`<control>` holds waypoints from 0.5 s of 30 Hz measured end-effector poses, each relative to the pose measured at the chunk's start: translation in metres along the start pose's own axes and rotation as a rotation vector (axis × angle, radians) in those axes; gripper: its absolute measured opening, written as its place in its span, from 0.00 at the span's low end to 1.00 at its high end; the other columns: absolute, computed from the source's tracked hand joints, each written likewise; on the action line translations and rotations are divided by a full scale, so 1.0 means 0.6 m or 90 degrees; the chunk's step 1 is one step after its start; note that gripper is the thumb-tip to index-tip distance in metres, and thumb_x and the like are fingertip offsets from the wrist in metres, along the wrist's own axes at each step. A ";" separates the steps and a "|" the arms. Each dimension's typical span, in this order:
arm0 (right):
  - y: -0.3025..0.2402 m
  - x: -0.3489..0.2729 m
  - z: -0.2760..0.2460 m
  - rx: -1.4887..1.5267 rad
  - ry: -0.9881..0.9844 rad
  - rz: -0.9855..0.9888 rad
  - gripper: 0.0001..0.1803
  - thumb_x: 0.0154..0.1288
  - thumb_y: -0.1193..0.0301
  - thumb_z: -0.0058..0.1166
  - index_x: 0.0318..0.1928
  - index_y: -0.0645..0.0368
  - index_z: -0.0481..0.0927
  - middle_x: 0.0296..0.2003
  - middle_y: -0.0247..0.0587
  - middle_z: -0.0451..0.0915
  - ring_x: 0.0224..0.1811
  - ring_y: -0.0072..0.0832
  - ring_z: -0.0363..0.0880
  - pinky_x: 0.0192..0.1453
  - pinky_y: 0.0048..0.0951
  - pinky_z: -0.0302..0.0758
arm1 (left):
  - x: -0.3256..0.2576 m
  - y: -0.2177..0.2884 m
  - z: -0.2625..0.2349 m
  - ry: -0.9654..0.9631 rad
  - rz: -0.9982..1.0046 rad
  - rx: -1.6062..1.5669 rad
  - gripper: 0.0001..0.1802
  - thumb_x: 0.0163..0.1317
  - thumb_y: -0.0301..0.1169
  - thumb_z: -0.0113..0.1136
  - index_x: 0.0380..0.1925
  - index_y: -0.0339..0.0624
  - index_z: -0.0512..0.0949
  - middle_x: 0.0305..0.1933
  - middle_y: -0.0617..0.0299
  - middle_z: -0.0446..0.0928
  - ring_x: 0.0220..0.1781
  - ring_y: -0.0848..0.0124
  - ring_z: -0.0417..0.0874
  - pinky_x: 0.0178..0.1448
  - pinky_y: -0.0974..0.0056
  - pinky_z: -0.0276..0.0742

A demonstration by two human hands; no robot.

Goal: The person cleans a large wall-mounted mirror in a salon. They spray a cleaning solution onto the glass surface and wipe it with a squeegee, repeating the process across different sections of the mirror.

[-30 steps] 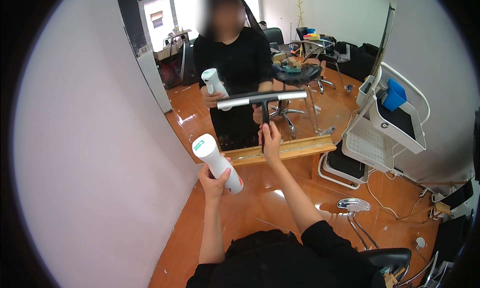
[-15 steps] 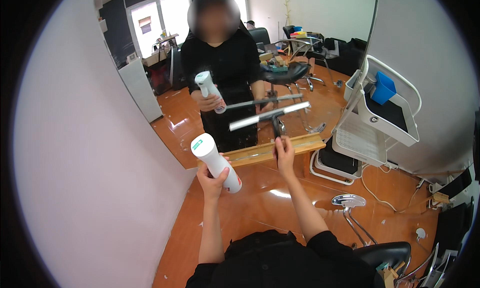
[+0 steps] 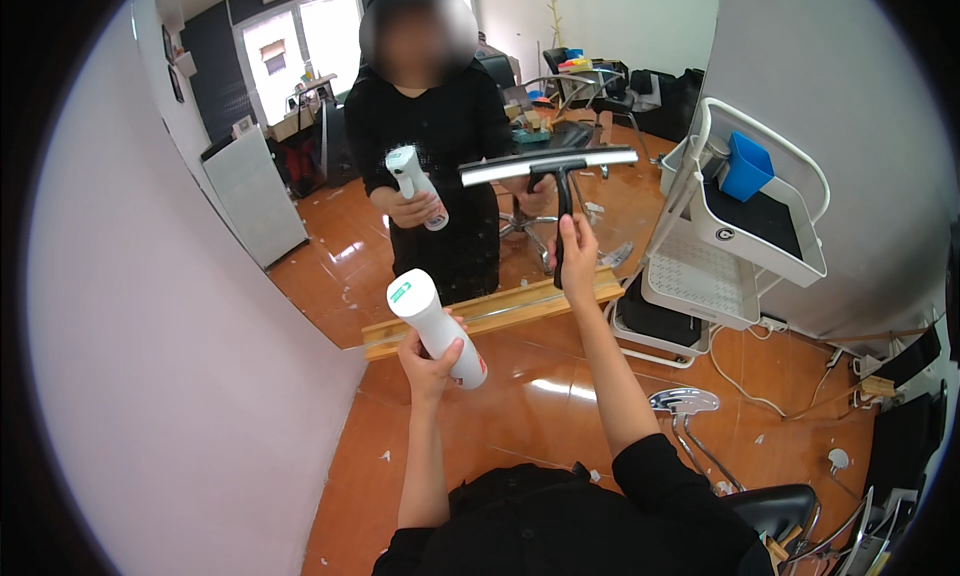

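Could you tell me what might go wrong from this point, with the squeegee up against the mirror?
The squeegee is held only at its handle end by the right hand, so its blade could tilt and streak. The floor shows wet-looking patches and a cable nearby, a possible slip or trip hazard.

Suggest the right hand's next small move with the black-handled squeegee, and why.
Probably draw the black-handled, metal-bladed squeegee straight down the wood-framed mirror. The right hand grips its handle with the blade level and high, seemingly against the glass, while the left hand merely holds the white cylindrical spray bottle lower down.
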State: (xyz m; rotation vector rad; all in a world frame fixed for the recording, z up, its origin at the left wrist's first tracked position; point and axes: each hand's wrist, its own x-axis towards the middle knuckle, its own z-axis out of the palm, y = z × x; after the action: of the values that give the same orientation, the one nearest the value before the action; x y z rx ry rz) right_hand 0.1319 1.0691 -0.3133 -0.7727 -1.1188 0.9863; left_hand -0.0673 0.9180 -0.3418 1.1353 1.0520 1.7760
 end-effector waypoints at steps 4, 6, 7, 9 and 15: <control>0.061 -0.041 -0.030 0.001 -0.004 0.039 0.13 0.71 0.61 0.47 0.32 0.57 0.71 0.13 0.27 0.67 0.11 0.13 0.60 0.15 0.16 0.54 | 0.005 -0.008 0.021 0.001 -0.007 -0.007 0.23 0.47 0.23 0.64 0.47 0.30 0.73 0.40 0.53 0.80 0.42 0.67 0.82 0.49 0.63 0.78; 0.087 -0.064 -0.041 -0.001 -0.008 0.065 0.13 0.70 0.61 0.47 0.32 0.57 0.70 0.13 0.28 0.66 0.12 0.13 0.60 0.14 0.17 0.54 | 0.008 -0.012 0.027 0.001 -0.009 -0.008 0.23 0.48 0.23 0.64 0.47 0.30 0.73 0.40 0.53 0.80 0.42 0.67 0.82 0.49 0.63 0.77; 0.098 -0.079 -0.049 -0.004 -0.013 0.089 0.13 0.70 0.61 0.47 0.33 0.57 0.70 0.13 0.28 0.66 0.12 0.13 0.60 0.14 0.17 0.54 | 0.009 -0.015 0.030 0.000 -0.012 -0.011 0.23 0.48 0.23 0.64 0.47 0.30 0.73 0.40 0.53 0.80 0.42 0.67 0.82 0.49 0.63 0.77; 0.119 -0.108 -0.063 -0.006 -0.009 0.136 0.13 0.70 0.61 0.47 0.33 0.58 0.70 0.13 0.28 0.66 0.11 0.13 0.60 0.14 0.17 0.54 | 0.011 -0.019 0.035 0.000 -0.013 -0.013 0.23 0.48 0.23 0.64 0.47 0.31 0.73 0.40 0.53 0.80 0.42 0.67 0.82 0.49 0.63 0.78; 0.145 -0.150 -0.091 -0.048 0.001 0.190 0.14 0.70 0.61 0.47 0.30 0.57 0.70 0.13 0.28 0.65 0.11 0.13 0.59 0.14 0.17 0.54 | 0.016 -0.025 0.051 0.001 -0.019 -0.013 0.23 0.48 0.22 0.63 0.47 0.31 0.73 0.40 0.53 0.80 0.42 0.67 0.83 0.48 0.63 0.78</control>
State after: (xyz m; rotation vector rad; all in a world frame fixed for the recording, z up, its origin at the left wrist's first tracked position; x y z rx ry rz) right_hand 0.1521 1.0178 -0.4384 -1.0208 -1.0630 1.1970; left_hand -0.0391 0.9395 -0.3445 1.1009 1.0440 1.7609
